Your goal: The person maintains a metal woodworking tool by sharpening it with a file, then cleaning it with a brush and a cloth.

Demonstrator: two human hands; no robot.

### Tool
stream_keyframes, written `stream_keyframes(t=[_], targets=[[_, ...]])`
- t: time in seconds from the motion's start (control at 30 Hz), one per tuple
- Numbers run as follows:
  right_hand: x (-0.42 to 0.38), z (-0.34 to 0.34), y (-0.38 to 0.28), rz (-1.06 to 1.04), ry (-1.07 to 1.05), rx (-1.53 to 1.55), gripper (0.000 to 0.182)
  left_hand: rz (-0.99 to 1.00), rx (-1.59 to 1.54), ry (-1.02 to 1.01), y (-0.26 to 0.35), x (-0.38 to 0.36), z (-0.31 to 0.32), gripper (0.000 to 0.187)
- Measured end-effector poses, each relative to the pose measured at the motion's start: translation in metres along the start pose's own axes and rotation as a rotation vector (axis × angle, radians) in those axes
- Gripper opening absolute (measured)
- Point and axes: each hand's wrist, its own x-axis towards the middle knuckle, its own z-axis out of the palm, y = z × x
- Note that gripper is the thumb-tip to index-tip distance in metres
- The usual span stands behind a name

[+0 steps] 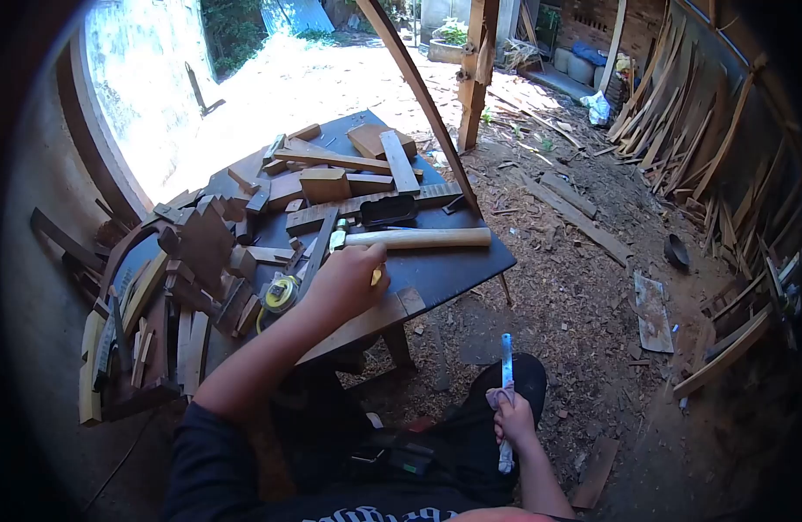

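My left hand (348, 280) reaches over the dark work table (453, 265) with its fingers closed on a small yellow object, probably a pencil (376, 276). It rests just below a long wooden hammer handle (418, 237) and beside a yellow tape measure (281, 293). My right hand (514, 418) is low by my knee, gripping a slim metal ruler-like tool (506, 365) that points upright.
Several wood blocks and planks (331, 178) cover the table, along with a dark sharpening stone (389, 209). More offcuts (157, 322) pile up on the left. A bent wooden post (422, 96) leans behind the table. Slats (688, 122) are stacked against the right wall. Wood chips litter the ground.
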Motion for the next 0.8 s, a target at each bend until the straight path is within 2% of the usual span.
stream_keyframes(t=[0.1,0.13,0.23,0.27,0.3,0.37,0.43,0.47,0.57,0.6,0.63,0.7,0.77,0.8], targets=[[0.003,0.001,-0.002,-0.002,0.007,-0.005,0.027,0.25,0.034,-0.245,0.005,-0.004,0.005,0.014],[0.003,0.001,-0.001,0.002,0.011,-0.006,0.027,0.37,0.057,-0.262,0.013,-0.003,0.003,0.017],[0.004,0.002,-0.002,0.02,0.007,-0.004,0.026,0.336,-0.367,-0.136,0.023,0.0,-0.003,0.018],[0.005,0.002,-0.002,0.026,0.005,0.0,0.026,0.286,-0.249,-0.088,0.017,0.004,-0.003,0.019],[0.005,0.002,-0.001,0.027,0.008,-0.001,0.026,0.271,-0.333,-0.049,0.0,0.014,0.01,0.022],[0.006,0.001,-0.001,0.032,0.011,-0.012,0.026,0.304,-0.162,-0.252,-0.012,0.016,0.014,0.026],[0.005,0.002,-0.006,0.039,0.017,-0.023,0.025,0.506,0.072,-0.261,-0.005,0.009,0.025,0.03],[0.004,0.004,-0.006,0.048,0.019,-0.023,0.025,0.574,0.01,-0.218,-0.009,0.009,0.027,0.033],[0.006,0.005,-0.011,0.069,0.034,-0.085,0.025,0.43,-0.215,-0.217,0.002,0.008,0.012,0.036],[0.008,0.005,-0.009,0.066,0.038,-0.088,0.024,0.398,-0.058,-0.161,-0.005,0.011,0.02,0.037],[0.01,0.005,-0.007,0.048,0.03,-0.05,0.025,0.377,-0.04,-0.222,-0.004,0.016,0.015,0.038],[0.011,0.005,-0.006,0.051,0.034,-0.07,0.026,0.512,-0.204,-0.292,0.0,0.024,0.017,0.031],[0.01,0.007,-0.01,0.056,0.042,-0.075,0.025,0.506,-0.498,-0.393,0.03,0.009,0.023,0.024],[0.01,0.007,-0.009,0.056,0.046,-0.075,0.024,0.542,-0.389,-0.35,0.037,0.004,0.021,0.021]])
